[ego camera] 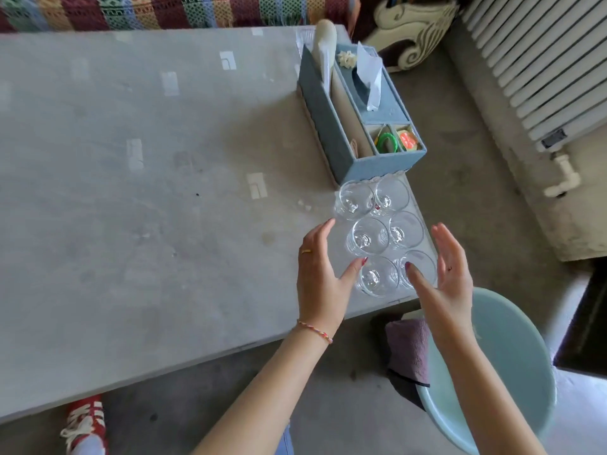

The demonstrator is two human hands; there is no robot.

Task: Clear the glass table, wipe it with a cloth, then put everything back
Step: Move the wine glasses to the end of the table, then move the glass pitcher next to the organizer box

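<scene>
Broad grey glass-topped desk (131, 192) filling most of the view, with a patterned woven cover (164, 9) along its far edge and a white ribbed radiator (538, 60) off to the right across the concrete floor. Pale blue round plastic basin (512, 372) on the floor just off the desk's near right corner, with a purple cloth (409, 348) draped at its left rim. Blue fabric-covered organizer box (328, 126) standing on the desk's right end, toward the far side, a white tissue (369, 77) poking up from its slot, a cream-coloured tall object (325, 44) upright in its long compartment, small green and orange items in the two end compartments. Six clear drinking glasses (371, 238) in two rows of three, upright, touching or nearly so, set on the desk between the organizer box and the near right corner. Left hand (320, 277) hovering just left of the glasses, fingers straight and loose, thumb tip close to the nearest left glass, holding nothing; gold ring and braided wrist cord visible. Right hand (443, 277) just right of the glasses, palm turned inward, fingers spread and relaxed, thumb over the nearest right glass, holding nothing. Red and white shoe (83, 425) on the floor below the desk's near edge.
</scene>
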